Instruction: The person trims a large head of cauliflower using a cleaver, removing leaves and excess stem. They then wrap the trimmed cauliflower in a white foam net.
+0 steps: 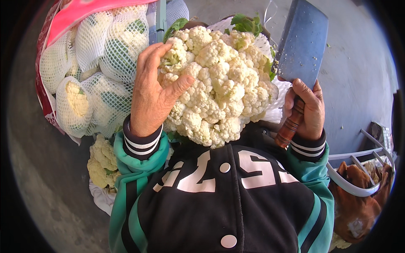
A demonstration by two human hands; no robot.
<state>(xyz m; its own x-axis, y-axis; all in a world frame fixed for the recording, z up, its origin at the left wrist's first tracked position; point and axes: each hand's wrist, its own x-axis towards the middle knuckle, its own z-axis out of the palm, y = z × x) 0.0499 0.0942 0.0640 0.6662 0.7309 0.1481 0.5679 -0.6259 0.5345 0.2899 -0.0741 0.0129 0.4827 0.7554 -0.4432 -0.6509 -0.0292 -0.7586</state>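
A large pale cauliflower (221,82) fills the middle of the view, close to my chest, with green leaves (247,24) showing at its far edge. My left hand (154,86) rests on its left side, thumb and fingers spread apart over the florets. On the right, my right hand (310,107) is wrapped round the brown wooden handle (291,122) of a cleaver. The cleaver's broad grey blade (303,40) points away from me, with small white crumbs stuck along its left edge. White foam netting (276,101) shows between the cauliflower and my right hand. What supports the cauliflower is hidden.
At the left, an open red-and-pink bag (57,23) holds several cauliflowers (122,50) in white foam nets. Another cauliflower (102,162) sits below it, beside my left sleeve. A pale plastic chair (356,185) and a brown-and-white animal (356,206) are at the lower right.
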